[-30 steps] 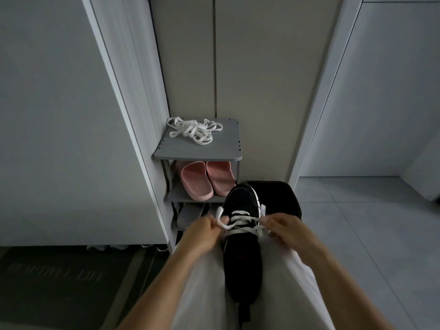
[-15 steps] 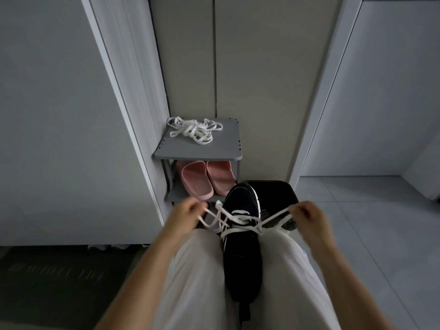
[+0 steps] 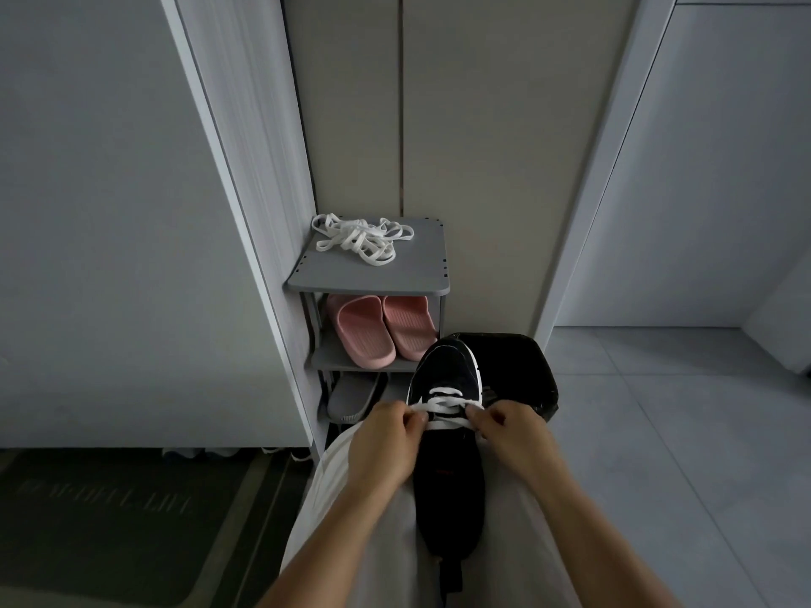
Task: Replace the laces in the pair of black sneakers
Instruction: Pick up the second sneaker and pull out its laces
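At the curled fingertips (image 3: 416, 417) of the left hand (image 3: 386, 441) we see a pinch closed on the white flat lace (image 3: 445, 405), right at the left edge of the eyelet rows. The fingertips (image 3: 476, 414) of the right hand (image 3: 511, 434) are curled the same way and pinch the lace at the right edge. The two hands sit close together, with only the width of the shoe between them. The lace crosses the upper in a few bands between the two grips. It belongs to the black fabric sneaker with a white sole edge (image 3: 450, 480), which lies in the lower centre of the frame on the lap, between thighs in pale trousers (image 3: 364, 546), toe pointing up the frame. Just beyond the toe stands a glossy black object (image 3: 524, 366); we cannot tell whether it is a bag or a bin. Left of it is a grey plastic shoe rack (image 3: 417, 276), with a loose heap of white laces (image 3: 360, 241) on its top shelf, a pair of pink rubber slippers (image 3: 379, 331) below, and a grey slipper (image 3: 351, 399) lower still. A dark doormat (image 3: 109, 520) fills the lower left, and grey floor tiles (image 3: 658, 432) the right.
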